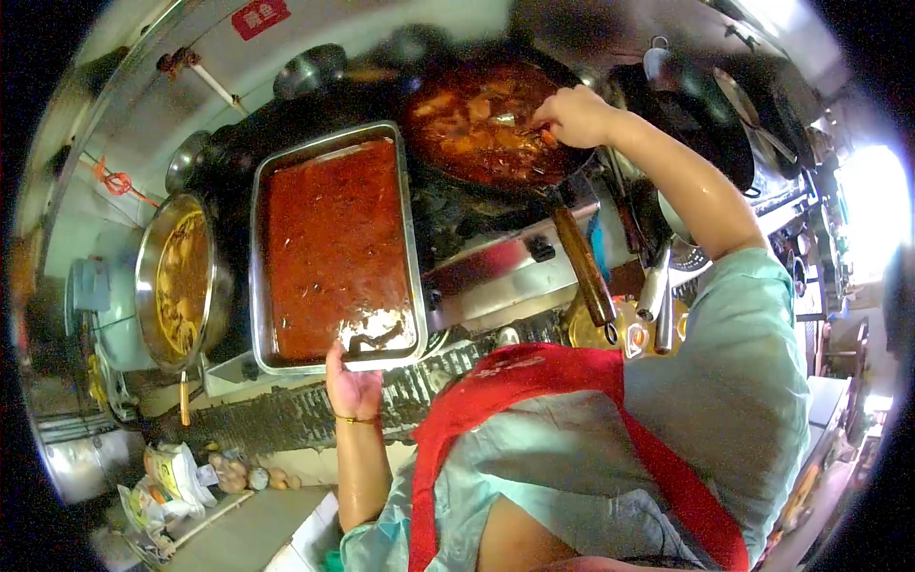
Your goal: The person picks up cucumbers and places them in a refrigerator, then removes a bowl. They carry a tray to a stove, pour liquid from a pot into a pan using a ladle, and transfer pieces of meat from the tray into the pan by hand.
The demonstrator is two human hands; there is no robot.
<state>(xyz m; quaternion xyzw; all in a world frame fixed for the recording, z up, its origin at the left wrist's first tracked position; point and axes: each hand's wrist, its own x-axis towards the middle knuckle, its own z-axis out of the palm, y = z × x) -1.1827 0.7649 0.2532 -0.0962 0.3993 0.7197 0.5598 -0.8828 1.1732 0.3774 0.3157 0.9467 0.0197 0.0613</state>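
A deep rectangular metal tray point(413, 238), nearly full of thick red sauce point(334, 238), lies left of centre. My left hand point(353, 386) grips its near edge, thumb over the rim and fingers underneath. To the right of the tray, a dark wok with a wooden handle point(581, 272) stands on the stove, holding pieces of food in glossy red-brown sauce point(486, 119). Over the wok's right side is my right hand point(579, 116), fingers closed and pointing down at the food. What they pinch is mostly hidden; an orange-red bit shows under the fingertips.
A round steel bowl of yellow liquid point(186, 281) stands left of the tray. Metal-handled utensils point(655, 286) and bottles of yellow oil point(596, 324) are beside the wok handle. Behind the stove are metal bowls point(310, 71); bags point(176, 481) lie at lower left.
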